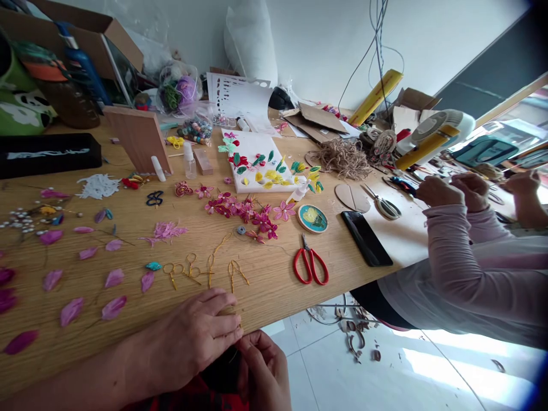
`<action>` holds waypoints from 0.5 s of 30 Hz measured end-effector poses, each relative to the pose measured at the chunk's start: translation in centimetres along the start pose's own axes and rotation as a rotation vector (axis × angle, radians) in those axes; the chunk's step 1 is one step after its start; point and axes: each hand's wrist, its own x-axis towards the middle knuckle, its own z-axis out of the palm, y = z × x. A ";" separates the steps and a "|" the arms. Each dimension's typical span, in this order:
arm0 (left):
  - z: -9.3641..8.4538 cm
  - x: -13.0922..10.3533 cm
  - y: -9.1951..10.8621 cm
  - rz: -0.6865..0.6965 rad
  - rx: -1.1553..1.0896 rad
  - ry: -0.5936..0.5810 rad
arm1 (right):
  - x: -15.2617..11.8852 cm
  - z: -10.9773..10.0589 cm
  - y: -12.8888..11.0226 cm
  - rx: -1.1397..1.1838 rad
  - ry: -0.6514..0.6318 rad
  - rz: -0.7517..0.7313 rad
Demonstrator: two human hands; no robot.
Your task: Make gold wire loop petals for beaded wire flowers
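Note:
My left hand (199, 334) rests at the table's front edge, fingers bent together, their tips close to my right hand. Just off the edge, my right hand (263, 365) pinches a thin gold wire, only a short bit of which shows between the two hands. Beyond my left hand lie several twisted gold wire pieces (210, 268) and a small teal piece (153, 266). Pink petals (114, 307) are spread over the table to the left. Red-handled scissors (310, 265) lie to the right, below a round teal hoop (312, 218). A cluster of pink flowers (244, 211) sits farther back.
A black phone (366, 238) lies near the table edge at right. Beside it a person in a pale sleeve (449, 257) works with raised hands. A wooden block (139, 140), white board (257, 162) and twine (345, 157) stand or lie farther back.

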 end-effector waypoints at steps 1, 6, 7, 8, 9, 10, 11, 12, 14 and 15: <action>0.0 0.0 0.0 0.002 -0.001 -0.005 | 0.1 -0.1 0.2 -0.017 0.004 -0.003; 0.2 -0.1 -0.1 0.011 0.003 -0.009 | 0.1 0.2 0.0 -0.045 0.042 0.015; 0.2 -0.1 -0.1 0.009 0.004 -0.009 | 0.0 0.4 -0.2 -0.040 0.055 0.008; 0.3 -0.1 -0.1 0.005 0.005 -0.009 | -0.1 0.7 -0.4 -0.032 0.074 -0.002; 0.3 -0.1 -0.1 0.001 0.006 -0.010 | -0.3 1.0 -0.7 -0.022 0.094 -0.014; 0.3 -0.1 0.0 -0.004 0.005 -0.010 | -0.4 1.3 -0.9 -0.013 0.116 -0.026; 0.3 -0.1 0.0 -0.008 0.003 -0.008 | -0.5 1.6 -1.0 -0.007 0.135 -0.037; 0.3 -0.1 0.0 -0.011 -0.001 -0.009 | -0.6 1.8 -1.1 -0.005 0.149 -0.045; 0.3 -0.1 0.1 -0.009 -0.008 -0.008 | -0.7 1.9 -1.2 -0.009 0.157 -0.046; 0.3 -0.1 0.1 -0.007 -0.011 -0.008 | -0.7 1.9 -1.1 -0.013 0.157 -0.043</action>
